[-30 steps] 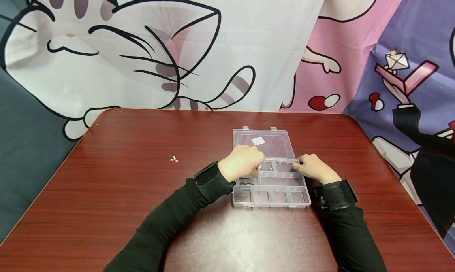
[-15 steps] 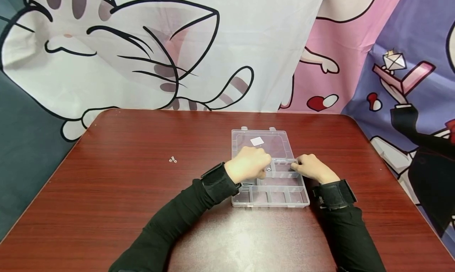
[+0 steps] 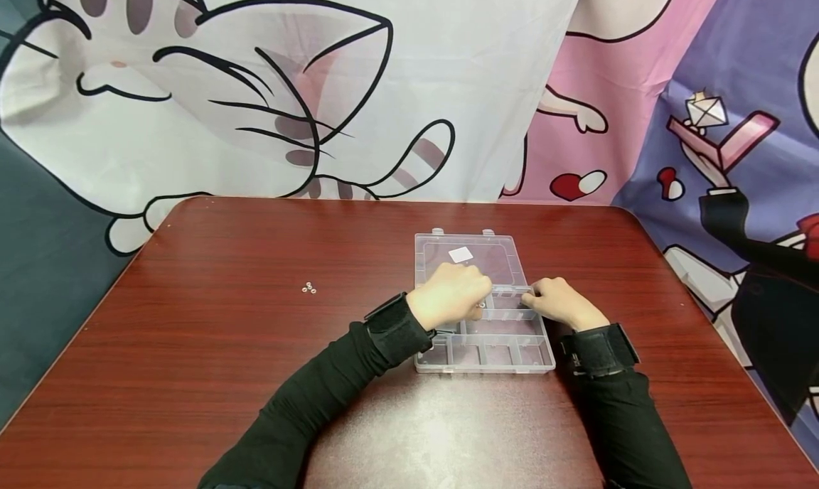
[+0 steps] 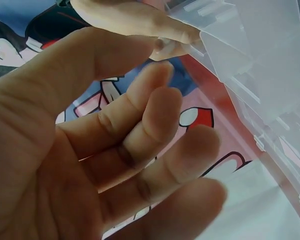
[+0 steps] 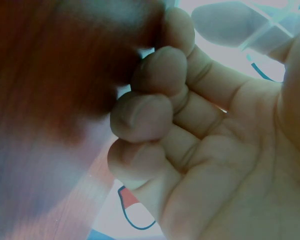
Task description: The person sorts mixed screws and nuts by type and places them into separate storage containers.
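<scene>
A clear plastic compartment box (image 3: 485, 372) lies on the table with its lid (image 3: 499, 251) folded back. My left hand (image 3: 449, 290) is over the upper compartments, its fingers loosely bent. In the left wrist view, a small pale ring-like nut (image 4: 163, 46) shows between the tips of thumb and index finger. Another small nut (image 3: 483, 305) lies in the box beside that hand's fingertips. My right hand (image 3: 566, 303) grips the box's right edge with thumb and index finger; the other fingers curl in the right wrist view (image 5: 145, 115).
Three small nuts (image 3: 309, 288) sit on the reddish-brown table (image 3: 211, 347), left of the box. A white label (image 3: 461, 254) is on the lid. Small dark pieces (image 3: 446, 328) lie in a left-hand compartment. Printed cloth (image 3: 486, 84) hangs behind the table.
My left hand has shifted slightly right over the upper compartments, covering more of the nuts there. The right hand keeps its grip on the box edge; the view has shifted a little.
</scene>
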`<action>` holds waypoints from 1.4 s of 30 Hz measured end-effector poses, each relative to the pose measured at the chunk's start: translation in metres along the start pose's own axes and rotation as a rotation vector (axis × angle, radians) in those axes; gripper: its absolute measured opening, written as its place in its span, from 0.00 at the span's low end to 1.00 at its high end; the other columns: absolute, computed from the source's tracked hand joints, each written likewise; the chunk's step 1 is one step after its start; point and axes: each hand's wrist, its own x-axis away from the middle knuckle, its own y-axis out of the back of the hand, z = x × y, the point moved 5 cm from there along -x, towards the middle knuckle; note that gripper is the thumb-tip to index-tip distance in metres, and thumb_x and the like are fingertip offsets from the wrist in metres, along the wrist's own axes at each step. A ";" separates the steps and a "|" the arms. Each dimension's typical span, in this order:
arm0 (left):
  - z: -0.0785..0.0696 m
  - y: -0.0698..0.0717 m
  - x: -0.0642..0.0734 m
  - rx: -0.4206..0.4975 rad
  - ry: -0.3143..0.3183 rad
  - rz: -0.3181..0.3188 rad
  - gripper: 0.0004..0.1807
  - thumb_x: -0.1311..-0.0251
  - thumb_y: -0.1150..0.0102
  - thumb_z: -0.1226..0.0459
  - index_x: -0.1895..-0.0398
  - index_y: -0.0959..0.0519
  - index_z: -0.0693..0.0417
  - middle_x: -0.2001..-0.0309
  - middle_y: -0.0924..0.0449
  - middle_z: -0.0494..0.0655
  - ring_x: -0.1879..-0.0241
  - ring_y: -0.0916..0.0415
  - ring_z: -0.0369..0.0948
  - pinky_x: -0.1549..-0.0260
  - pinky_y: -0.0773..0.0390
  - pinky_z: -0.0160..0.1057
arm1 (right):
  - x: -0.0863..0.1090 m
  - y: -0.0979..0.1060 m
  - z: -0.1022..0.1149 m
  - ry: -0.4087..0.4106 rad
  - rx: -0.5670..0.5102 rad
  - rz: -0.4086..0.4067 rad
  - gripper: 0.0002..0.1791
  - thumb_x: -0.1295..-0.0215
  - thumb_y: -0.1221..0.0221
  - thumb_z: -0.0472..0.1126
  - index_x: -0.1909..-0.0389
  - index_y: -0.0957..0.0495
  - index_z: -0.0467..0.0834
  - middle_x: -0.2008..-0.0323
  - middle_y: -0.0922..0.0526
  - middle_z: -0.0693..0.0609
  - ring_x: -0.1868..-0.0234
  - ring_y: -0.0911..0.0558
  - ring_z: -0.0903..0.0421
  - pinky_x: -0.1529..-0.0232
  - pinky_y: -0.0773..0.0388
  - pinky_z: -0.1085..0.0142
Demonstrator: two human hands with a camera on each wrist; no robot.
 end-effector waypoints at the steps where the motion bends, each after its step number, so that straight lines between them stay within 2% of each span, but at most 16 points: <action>1: 0.000 0.000 0.001 -0.005 0.002 -0.006 0.11 0.55 0.34 0.59 0.84 0.27 0.46 0.82 0.31 0.37 0.78 0.30 0.35 0.81 0.30 0.38 | 0.000 0.000 0.000 0.001 0.001 0.000 0.19 0.45 0.48 0.40 0.93 0.38 0.47 0.89 0.42 0.58 0.85 0.41 0.60 0.80 0.45 0.67; 9: 0.005 0.003 0.003 -0.038 0.002 -0.055 0.14 0.58 0.33 0.55 0.84 0.30 0.46 0.80 0.32 0.38 0.78 0.31 0.35 0.82 0.30 0.39 | 0.000 0.000 -0.001 -0.009 0.014 -0.003 0.18 0.44 0.48 0.40 0.92 0.38 0.47 0.89 0.41 0.57 0.84 0.40 0.60 0.80 0.44 0.66; 15: 0.010 0.002 0.007 -0.038 0.018 -0.037 0.14 0.58 0.33 0.54 0.83 0.29 0.46 0.79 0.32 0.37 0.78 0.31 0.36 0.82 0.30 0.39 | 0.000 -0.001 0.001 -0.001 0.000 0.005 0.19 0.44 0.49 0.40 0.92 0.38 0.47 0.89 0.42 0.58 0.85 0.41 0.60 0.80 0.45 0.66; 21: 0.022 0.006 0.015 -0.054 0.071 -0.019 0.15 0.57 0.33 0.54 0.85 0.31 0.47 0.80 0.33 0.39 0.81 0.33 0.37 0.84 0.33 0.38 | 0.002 0.001 0.000 0.001 -0.001 0.010 0.19 0.43 0.49 0.39 0.91 0.38 0.47 0.88 0.42 0.57 0.85 0.41 0.60 0.80 0.45 0.66; 27: 0.041 0.008 0.025 -0.055 0.115 -0.032 0.17 0.57 0.34 0.55 0.86 0.34 0.47 0.81 0.35 0.40 0.81 0.35 0.37 0.84 0.34 0.38 | 0.002 0.001 0.002 0.000 -0.004 0.023 0.17 0.43 0.49 0.40 0.90 0.36 0.46 0.86 0.40 0.56 0.82 0.38 0.58 0.78 0.44 0.65; 35: 0.073 0.008 0.043 -0.030 0.226 -0.036 0.11 0.57 0.35 0.54 0.78 0.22 0.49 0.74 0.26 0.42 0.76 0.27 0.42 0.80 0.28 0.43 | 0.003 0.001 0.002 -0.002 -0.012 0.025 0.16 0.42 0.49 0.41 0.89 0.34 0.45 0.86 0.40 0.56 0.82 0.38 0.58 0.79 0.43 0.65; 42: 0.106 0.000 0.067 0.022 0.326 -0.042 0.10 0.57 0.37 0.57 0.85 0.27 0.48 0.79 0.29 0.40 0.78 0.30 0.43 0.82 0.31 0.44 | 0.001 0.000 0.001 0.000 -0.008 0.022 0.17 0.42 0.49 0.41 0.89 0.37 0.46 0.87 0.41 0.57 0.83 0.39 0.59 0.79 0.44 0.66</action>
